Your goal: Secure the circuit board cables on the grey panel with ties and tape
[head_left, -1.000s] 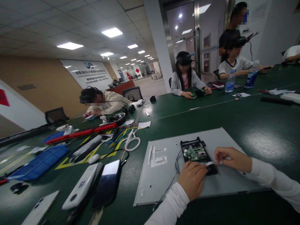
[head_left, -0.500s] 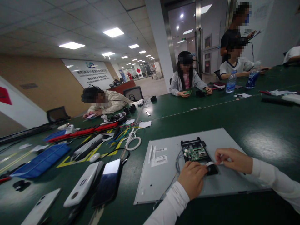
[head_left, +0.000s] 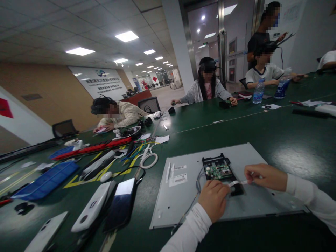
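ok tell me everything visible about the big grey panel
The grey panel is flat, rectangular and metal-looking, lying on the green table. It bears white labels, small dark spots and a black frame holding a green circuit board, with cables alongside. The left grip and right grip are above it; contact is unclear.

Panel: on the table; I place all else by it.
Circuit board: on the panel.
Phone: left of the panel.
Tray: I log it well left.
Paper: behind the panel's rear left corner.
Bottle: well behind the panel.
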A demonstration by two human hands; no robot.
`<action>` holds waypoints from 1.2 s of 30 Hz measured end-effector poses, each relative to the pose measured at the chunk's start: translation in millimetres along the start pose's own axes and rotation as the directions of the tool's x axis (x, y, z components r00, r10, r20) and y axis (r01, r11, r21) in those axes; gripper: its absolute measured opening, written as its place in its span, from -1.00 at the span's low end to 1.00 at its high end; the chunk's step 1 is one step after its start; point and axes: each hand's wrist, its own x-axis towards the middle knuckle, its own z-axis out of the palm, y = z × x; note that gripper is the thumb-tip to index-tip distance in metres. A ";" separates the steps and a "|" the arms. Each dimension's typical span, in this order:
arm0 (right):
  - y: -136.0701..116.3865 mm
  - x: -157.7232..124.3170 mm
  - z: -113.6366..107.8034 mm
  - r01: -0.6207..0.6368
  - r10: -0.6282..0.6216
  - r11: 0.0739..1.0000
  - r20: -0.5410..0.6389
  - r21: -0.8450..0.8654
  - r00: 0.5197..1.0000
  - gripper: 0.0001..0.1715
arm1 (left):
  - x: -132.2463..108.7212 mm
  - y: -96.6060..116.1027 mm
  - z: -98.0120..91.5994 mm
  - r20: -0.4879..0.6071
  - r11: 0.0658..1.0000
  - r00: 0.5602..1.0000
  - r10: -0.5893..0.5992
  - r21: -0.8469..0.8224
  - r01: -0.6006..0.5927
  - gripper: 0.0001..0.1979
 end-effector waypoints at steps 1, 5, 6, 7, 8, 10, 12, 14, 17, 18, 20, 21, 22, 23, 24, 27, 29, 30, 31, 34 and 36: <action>-1.3 -1.6 -1.7 -0.004 0.004 1.000 -0.012 -0.011 1.000 -0.80 | 0.0 0.0 0.0 -0.004 1.000 1.000 0.001 -0.001 -0.001 -0.67; -6.2 -7.8 -9.3 -0.007 0.005 0.999 -0.051 -0.045 0.999 -0.83 | 0.1 -0.1 0.2 -0.013 1.000 1.000 0.000 -0.001 0.000 -0.69; -6.4 -8.6 -10.9 -0.009 0.006 0.998 -0.057 -0.054 0.998 -0.83 | 0.2 -0.1 0.3 -0.012 1.000 1.000 -0.001 0.001 0.001 -0.69; -6.1 -9.0 -12.2 -0.015 0.011 0.998 -0.066 -0.067 0.998 -0.84 | 0.4 -0.2 0.4 -0.013 1.000 1.000 -0.002 0.003 0.002 -0.70; -5.6 -8.9 -13.0 -0.024 0.017 0.996 -0.081 -0.081 0.997 -0.84 | 0.5 -0.2 0.3 -0.013 1.000 1.000 -0.002 0.005 0.002 -0.70; -4.8 -7.9 -13.4 -0.047 0.033 0.994 -0.133 -0.103 0.991 -0.85 | 0.6 -0.1 -0.3 -0.013 1.000 1.000 0.000 0.005 0.000 -0.72; -6.1 -6.5 -12.1 -0.057 0.040 0.995 -0.183 -0.085 0.982 -0.86 | 0.6 0.4 -1.5 -0.014 1.000 1.000 0.006 -0.007 -0.006 -0.71; -10.3 -5.7 -9.2 -0.028 0.024 0.999 -0.198 -0.016 0.980 -0.86 | 0.4 1.2 -3.1 -0.013 0.999 1.000 0.025 -0.028 -0.026 -0.65; -19.3 -5.8 -3.4 0.057 -0.038 0.990 -0.145 0.129 0.989 -0.87 | 0.0 2.8 -5.1 0.000 0.997 0.999 0.053 -0.055 -0.053 -0.60; -22.0 -6.0 -1.3 0.079 -0.058 0.983 -0.126 0.165 0.990 -0.87 | -0.2 3.2 -5.4 0.007 0.997 0.998 0.054 -0.057 -0.054 -0.60; -25.8 -6.3 2.4 0.104 -0.086 0.974 -0.095 0.202 0.992 -0.88 | -0.3 3.7 -5.6 0.014 0.998 0.999 0.045 -0.053 -0.044 -0.59; -26.5 -6.2 4.0 0.108 -0.092 0.973 -0.087 0.205 0.992 -0.89 | -0.4 3.7 -5.5 0.016 0.998 0.999 0.041 -0.050 -0.040 -0.59; -26.6 -6.0 5.3 0.109 -0.094 0.973 -0.082 0.203 0.992 -0.89 | -0.4 3.7 -5.3 0.018 0.998 0.999 0.038 -0.049 -0.037 -0.59; -25.9 -5.6 6.4 0.107 -0.093 0.974 -0.077 0.199 0.993 -0.89 | -0.4 3.5 -5.1 0.020 0.998 0.999 0.036 -0.049 -0.035 -0.60; -24.5 -5.0 7.2 0.101 -0.089 0.976 -0.074 0.192 0.993 -0.90 | -0.5 3.3 -4.9 0.022 0.998 0.999 0.034 -0.048 -0.033 -0.62; -17.2 -2.1 8.8 0.069 -0.059 0.985 -0.069 0.160 0.996 -0.90 | -0.8 2.5 -4.4 0.022 0.999 0.999 0.025 -0.036 -0.024 -0.64; -10.7 0.3 9.4 0.036 -0.028 0.991 -0.062 0.131 0.998 -0.91 | -1.2 2.1 -4.0 0.016 1.000 1.000 0.018 -0.023 -0.018 -0.65; -7.5 1.3 9.4 0.022 -0.015 0.993 -0.057 0.119 0.998 -0.91 | -1.4 1.9 -3.6 0.011 1.000 1.000 0.015 -0.017 -0.014 -0.66; -4.6 2.1 9.3 0.010 -0.004 0.994 -0.052 0.112 0.999 -0.92 | -1.8 1.7 -3.2 0.005 1.000 1.000 0.011 -0.010 -0.011 -0.68; 0.6 2.0 7.4 -0.010 0.014 0.995 -0.037 0.100 0.999 -0.93 | -2.8 0.8 -1.2 -0.011 1.000 1.000 0.002 0.005 -0.002 -0.73; 0.4 -0.3 4.8 -0.025 0.027 0.996 -0.031 0.088 0.999 -0.93 | -3.5 -0.1 0.4 -0.023 1.000 1.000 -0.007 0.012 0.007 -0.75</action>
